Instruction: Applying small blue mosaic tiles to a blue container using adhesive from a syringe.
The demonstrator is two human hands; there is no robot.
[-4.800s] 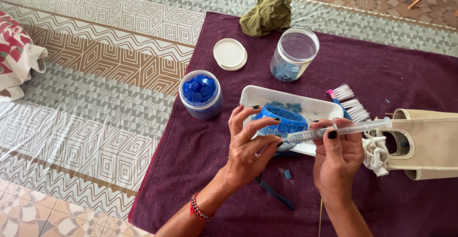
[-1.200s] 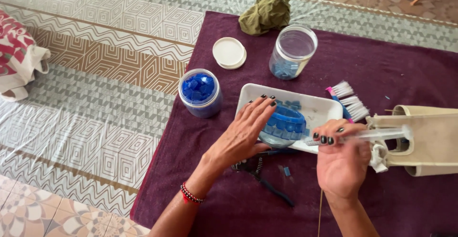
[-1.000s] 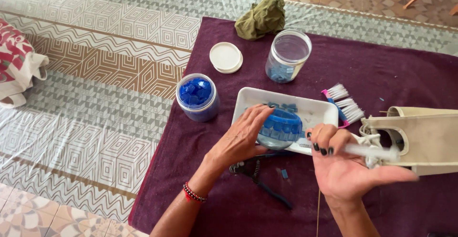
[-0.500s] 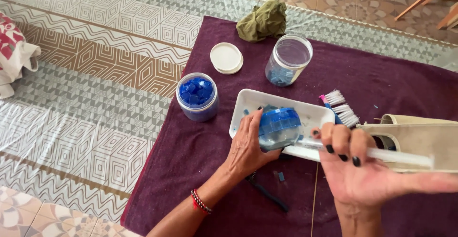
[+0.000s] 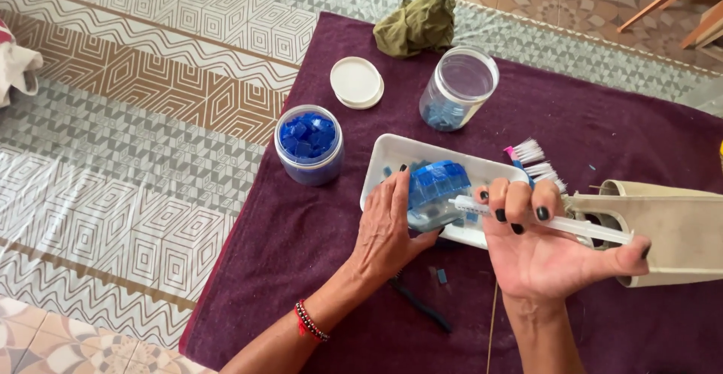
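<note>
While the left hand (image 5: 388, 227) grips a blue-tiled object (image 5: 437, 193) over the white tray (image 5: 392, 155), the right hand (image 5: 538, 250) holds a syringe (image 5: 557, 223).

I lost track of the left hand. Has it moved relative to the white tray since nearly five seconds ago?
Yes. The left hand has moved forward over the near edge of the white tray and now grips the blue-tiled object there.
</note>
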